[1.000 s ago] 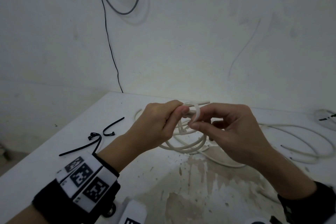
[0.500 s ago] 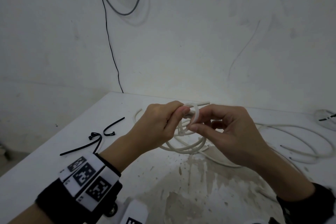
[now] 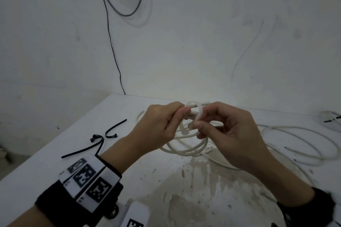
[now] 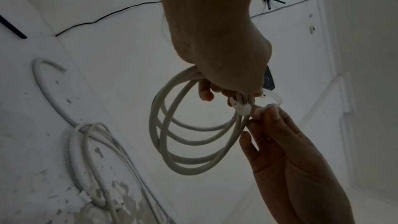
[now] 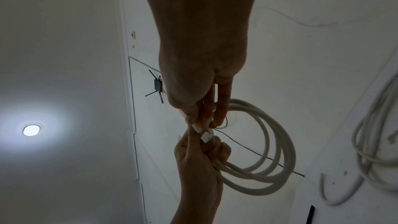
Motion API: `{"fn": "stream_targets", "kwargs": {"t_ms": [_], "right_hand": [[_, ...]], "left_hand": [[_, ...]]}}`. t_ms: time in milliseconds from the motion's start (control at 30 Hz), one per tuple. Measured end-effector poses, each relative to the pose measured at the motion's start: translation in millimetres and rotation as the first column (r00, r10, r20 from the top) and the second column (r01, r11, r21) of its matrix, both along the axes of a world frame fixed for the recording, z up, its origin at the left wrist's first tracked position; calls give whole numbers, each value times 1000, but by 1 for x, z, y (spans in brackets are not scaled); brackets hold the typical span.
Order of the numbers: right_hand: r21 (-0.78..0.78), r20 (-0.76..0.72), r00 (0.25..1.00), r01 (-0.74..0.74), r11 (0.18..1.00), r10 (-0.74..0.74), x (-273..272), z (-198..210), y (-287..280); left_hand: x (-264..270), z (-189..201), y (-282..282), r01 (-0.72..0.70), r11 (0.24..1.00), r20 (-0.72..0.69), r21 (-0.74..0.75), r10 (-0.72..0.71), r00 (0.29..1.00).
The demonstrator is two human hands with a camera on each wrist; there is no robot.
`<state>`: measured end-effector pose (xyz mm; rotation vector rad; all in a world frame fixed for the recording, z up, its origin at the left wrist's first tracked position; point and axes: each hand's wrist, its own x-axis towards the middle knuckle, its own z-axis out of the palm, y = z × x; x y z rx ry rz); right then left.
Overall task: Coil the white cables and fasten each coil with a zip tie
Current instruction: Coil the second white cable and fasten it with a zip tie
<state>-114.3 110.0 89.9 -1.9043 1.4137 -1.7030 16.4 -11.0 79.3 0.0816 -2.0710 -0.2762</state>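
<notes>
A coil of white cable (image 3: 186,150) (image 4: 193,142) (image 5: 269,151) hangs above the white table (image 3: 55,153). My left hand (image 3: 162,123) (image 4: 224,67) (image 5: 200,156) grips its top strands in a fist. A white zip tie (image 3: 199,114) (image 4: 275,99) arches around those strands beside the left thumb. My right hand (image 3: 217,127) (image 5: 204,108) (image 4: 269,122) pinches the zip tie's end between thumb and forefinger, its other fingers loosely extended. The tie's head (image 5: 207,136) (image 4: 243,108) sits between the two hands.
Loose white cable (image 3: 295,145) (image 5: 370,142) sprawls over the table's right side and under the hands. Black zip ties (image 3: 96,142) lie at the left. Another cable bundle with a black tie (image 3: 330,120) sits at the far right edge. Peeled paint patches mark the near tabletop.
Both hands have stayed nearly still at the coil's top. The right fingers have shifted slightly on the white zip tie.
</notes>
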Motion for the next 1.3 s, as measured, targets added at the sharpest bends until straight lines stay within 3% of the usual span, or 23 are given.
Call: {"fn": "stream_targets", "kwargs": {"t_ms": [433,700,967,1133,1300], "right_hand": [[-62,-155,984,78,995,-86,-2,-8,-4],[-147,-261,952,124,981,-159,-1,-11,-8],[-268,-464,841,168,949,-280,1,-7,-9],[-143,-366,926,46,989,-96,-2,-8,-9],[-166,-311,950,-24,986,-29,-2,-6,-6]], "left_hand": [[-1,-2,2,6,1000,8,31,-6,1000],[-5,-7,8,79,942,-55,327,-64,996],[-8,-4,13,169,844,-102,510,-135,985],[-8,-5,12,174,819,-95,547,-146,985],[-8,0,15,240,754,-136,611,-199,971]]}}
